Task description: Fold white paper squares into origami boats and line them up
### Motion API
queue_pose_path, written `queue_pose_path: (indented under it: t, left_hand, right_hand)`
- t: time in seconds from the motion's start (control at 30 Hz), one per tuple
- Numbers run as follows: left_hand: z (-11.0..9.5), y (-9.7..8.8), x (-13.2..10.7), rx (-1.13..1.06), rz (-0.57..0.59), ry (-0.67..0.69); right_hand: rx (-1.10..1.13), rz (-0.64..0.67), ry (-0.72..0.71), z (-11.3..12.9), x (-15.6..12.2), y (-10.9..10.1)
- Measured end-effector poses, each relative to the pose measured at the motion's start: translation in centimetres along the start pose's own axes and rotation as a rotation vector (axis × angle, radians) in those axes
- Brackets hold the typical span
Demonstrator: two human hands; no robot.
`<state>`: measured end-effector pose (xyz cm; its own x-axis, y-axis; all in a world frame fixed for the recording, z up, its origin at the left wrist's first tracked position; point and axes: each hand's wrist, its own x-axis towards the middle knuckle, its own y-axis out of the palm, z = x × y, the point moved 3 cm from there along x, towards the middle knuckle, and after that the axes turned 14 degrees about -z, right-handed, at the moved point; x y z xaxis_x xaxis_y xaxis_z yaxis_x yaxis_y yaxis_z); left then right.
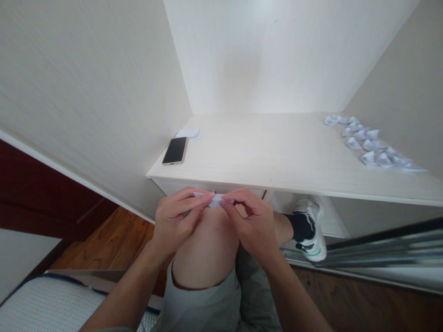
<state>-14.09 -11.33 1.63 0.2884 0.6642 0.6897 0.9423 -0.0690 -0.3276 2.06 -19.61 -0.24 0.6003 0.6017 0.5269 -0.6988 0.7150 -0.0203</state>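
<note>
A small folded piece of white paper (215,199) is held between both hands just above my raised knee (207,249). My left hand (178,221) pinches its left end with thumb and fingers closed. My right hand (251,221) pinches its right end the same way. Both hands hover in front of the white desk's front edge (277,184). Most of the paper is hidden by my fingers.
On the desk lie a dark phone (175,151) at the left, a small stack of white paper (188,133) behind it, and several folded paper pieces (370,145) along the right wall. My white sneaker (311,226) rests under the desk. Wooden floor lies below.
</note>
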Motion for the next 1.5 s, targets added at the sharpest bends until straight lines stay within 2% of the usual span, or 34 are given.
queue_pose_path:
  t: [0.27, 0.53, 0.8, 1.0, 1.13, 1.5]
  left_hand:
    - [0.8, -0.2, -0.3, -0.043, 0.041, 0.001]
    - [1.3, 0.1, -0.5, -0.083, 0.059, -0.075]
    - [1.3, -0.1, 0.1, -0.138, 0.201, -0.132]
    - [1.2, 0.2, 0.7, -0.181, 0.260, -0.187]
    - [1.2, 0.4, 0.8, -0.140, 0.274, -0.216]
    - [1.4, 0.4, 1.0, -0.088, 0.325, -0.182]
  right_hand:
    - [0.036, 0.062, 0.027, -0.6, -0.4, 0.4]
    - [-0.007, 0.102, 0.055, -1.3, -0.7, 0.4]
    - [-0.030, 0.172, 0.028, -1.1, -0.9, 0.6]
    - [-0.013, 0.148, 0.097, -1.1, -0.6, 0.7]
    - [-0.006, 0.197, 0.154, -1.2, -0.6, 0.7]
    - [-0.036, 0.274, -0.034, -1.2, -0.3, 0.6]
